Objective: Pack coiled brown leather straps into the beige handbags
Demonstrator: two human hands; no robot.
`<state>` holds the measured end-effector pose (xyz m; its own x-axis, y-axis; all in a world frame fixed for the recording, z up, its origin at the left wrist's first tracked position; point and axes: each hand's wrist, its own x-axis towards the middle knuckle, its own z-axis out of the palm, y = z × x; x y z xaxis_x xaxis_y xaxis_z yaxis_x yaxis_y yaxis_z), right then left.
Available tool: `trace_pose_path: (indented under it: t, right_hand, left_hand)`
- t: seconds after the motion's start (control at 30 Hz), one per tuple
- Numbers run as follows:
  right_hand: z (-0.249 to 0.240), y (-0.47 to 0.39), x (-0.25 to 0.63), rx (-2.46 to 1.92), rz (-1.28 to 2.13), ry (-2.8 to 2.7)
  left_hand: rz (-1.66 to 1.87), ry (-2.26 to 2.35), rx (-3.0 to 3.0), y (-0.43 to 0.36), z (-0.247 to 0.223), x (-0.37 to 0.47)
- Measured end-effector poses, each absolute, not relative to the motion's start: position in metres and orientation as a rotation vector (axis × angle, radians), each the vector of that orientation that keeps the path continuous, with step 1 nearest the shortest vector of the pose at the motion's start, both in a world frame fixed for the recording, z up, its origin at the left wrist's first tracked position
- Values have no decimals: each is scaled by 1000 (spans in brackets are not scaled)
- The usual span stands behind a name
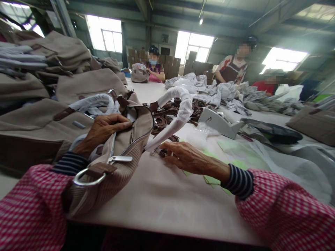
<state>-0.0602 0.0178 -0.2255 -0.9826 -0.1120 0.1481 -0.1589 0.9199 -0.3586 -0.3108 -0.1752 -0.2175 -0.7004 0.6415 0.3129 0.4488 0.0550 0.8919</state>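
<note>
A beige handbag point(140, 150) with ribbed fabric leans on the table in front of me, its zip partly open. Its near end carries a metal ring point(89, 177) on a brown tab, and its handle point(180, 108) is wrapped in white. My left hand point(104, 132) is closed, pinching the rim of the bag's opening. To the right of the bag, my right hand point(188, 157) has its fingers curled around a brown strap point(163, 152) with a metal clasp. The fingertips partly hide that strap.
Beige bags point(86, 87) are heaped at the left. Coiled brown straps point(161, 123) lie behind the handle, near a white tape dispenser point(220, 122). Green sheets point(213, 179) and clear plastic lie at the right. Co-workers point(234, 66) are across the table, behind white wrapping point(204, 87).
</note>
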Motion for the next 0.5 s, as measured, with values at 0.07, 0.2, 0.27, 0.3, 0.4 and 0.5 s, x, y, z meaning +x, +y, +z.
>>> trace_pose_path:
  t: [0.07,0.2,0.27,0.3,0.4,0.5]
  right_hand:
    - [-230,9,-61,195,410,-2986]
    - [-243,-1,-69,85,169,-2993]
    - [-248,-1,-73,56,214,-2968]
    - [-250,1,-74,52,274,-2943]
    - [-251,8,-72,30,521,-2770]
    - [-247,18,-65,-113,769,-2540]
  left_hand:
    - [1699,2140,1166,-175,-218,-312]
    - [1671,2160,1191,-175,-216,-312]
    - [1661,2174,1217,-176,-216,-311]
    - [1651,2182,1234,-175,-216,-311]
    - [1621,2189,1288,-175,-217,-310]
    - [1604,2186,1302,-176,-217,-311]
